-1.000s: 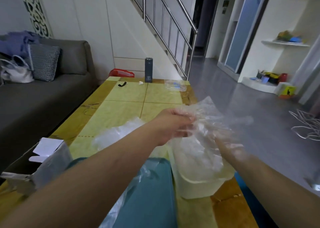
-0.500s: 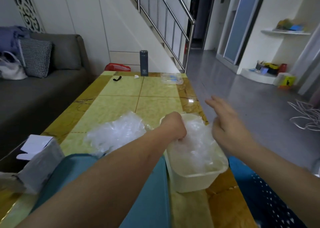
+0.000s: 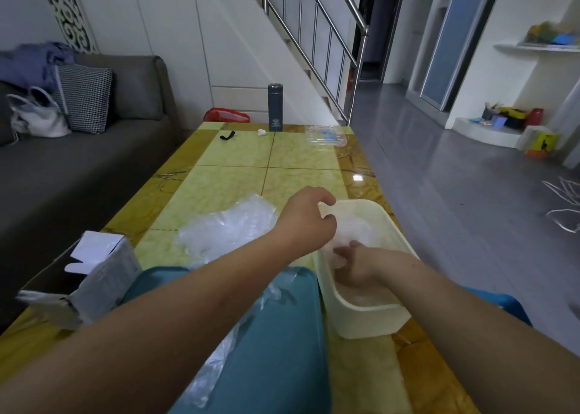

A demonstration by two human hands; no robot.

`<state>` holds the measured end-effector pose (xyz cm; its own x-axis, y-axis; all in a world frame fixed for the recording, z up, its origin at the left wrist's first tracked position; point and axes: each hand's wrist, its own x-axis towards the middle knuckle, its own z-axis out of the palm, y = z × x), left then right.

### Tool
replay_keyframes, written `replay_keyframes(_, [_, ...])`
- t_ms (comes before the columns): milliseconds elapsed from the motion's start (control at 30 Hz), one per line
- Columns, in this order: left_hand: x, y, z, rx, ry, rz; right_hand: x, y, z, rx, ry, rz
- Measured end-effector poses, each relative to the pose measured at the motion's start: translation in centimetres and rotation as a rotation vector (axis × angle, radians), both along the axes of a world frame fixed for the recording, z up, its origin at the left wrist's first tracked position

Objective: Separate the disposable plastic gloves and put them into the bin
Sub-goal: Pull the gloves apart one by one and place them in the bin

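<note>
left hand (image 3: 309, 219) curled at the far-left rim of the cream bin (image 3: 370, 316), grip looks pinched on that rim. right hand (image 3: 357, 266) down inside the bin among clear gloves (image 3: 353, 225), fingers half buried, cannot tell its grip. glove heap (image 3: 226, 230) on the yellow surface (image 3: 232, 178), left of the bin. dark flask (image 3: 275, 107) at the far end, pale emblem unreadable.

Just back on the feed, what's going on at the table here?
A person is mid-sort. The right hand is down inside the cream bin among the disposable gloves already there. The left hand hovers at the bin's far rim, fingers curled; whether it grips anything is unclear. A pile of gloves waits on the table left of the bin.
</note>
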<state>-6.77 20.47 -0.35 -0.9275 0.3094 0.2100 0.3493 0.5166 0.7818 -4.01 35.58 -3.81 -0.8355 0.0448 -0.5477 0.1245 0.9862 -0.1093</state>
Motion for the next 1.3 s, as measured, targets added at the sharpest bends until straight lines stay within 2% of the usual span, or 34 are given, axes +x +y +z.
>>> replay_keyframes(100, [1.2, -3.4, -0.3, -0.043, -0.007, -0.004, -0.2, -1.4, -0.3, 0.081, -0.045, -0.018])
replay_keyframes(300, [4.5, -9.8, -0.8, -0.133, -0.010, 0.026, 1.0, -3.5, 2.5, 0.149, -0.004, -0.101])
replay_keyframes(367, [6.4, -11.8, -1.4, -0.163, -0.018, 0.046, 2.3, -4.4, 4.4, 0.249, 0.050, -0.127])
replay_keyframes(467, [9.5, -15.2, -3.4, -0.301, 0.052, 0.050, 4.7, -5.9, 7.3, 0.350, 0.247, -0.089])
replay_keyframes(567, [12.4, -19.0, -5.9, -0.579, 0.033, 0.049, 7.6, -9.3, 9.3, 0.308, 0.484, -0.003])
replay_keyframes(633, [14.0, -20.9, -7.6, -0.740, -0.069, 0.052, 9.4, -11.9, 8.4, 0.150, 0.599, 0.078])
replay_keyframes(667, [14.6, -21.5, -8.4, -0.748, -0.113, 0.053, 10.2, -13.1, 7.4, 0.034, 0.612, 0.102])
replay_keyframes(767, [15.4, -22.8, -10.3, -0.568, -0.132, 0.034, 12.2, -15.5, 4.0, -0.225, 0.450, 0.119])
replay_keyframes(833, [15.6, -23.7, -10.7, -0.522, -0.105, 0.039, 13.0, -16.3, 2.1, -0.274, 0.326, 0.134])
replay_keyframes(900, [15.5, -24.0, -10.9, -0.502, -0.083, 0.048, 13.7, -16.3, 0.7, -0.317, 0.297, 0.151])
replay_keyframes(1000, [15.4, -23.8, -9.5, -0.407, -0.046, 0.070, 14.3, -16.0, -0.4, -0.360, 0.340, 0.250])
replay_keyframes(1100, [15.6, -23.4, -6.2, -0.267, -0.031, -0.027, 14.2, -16.0, -0.1, -0.426, 0.424, 0.324])
replay_keyframes(1200, [16.0, -23.0, -2.6, -0.111, -0.167, -0.102, 13.9, -15.9, 0.8, -0.606, 0.533, 0.254])
replay_keyframes(1300, [16.6, -22.4, -0.7, 0.266, -0.385, -0.022, 13.9, -15.7, 1.6, -0.752, 0.590, 0.056])
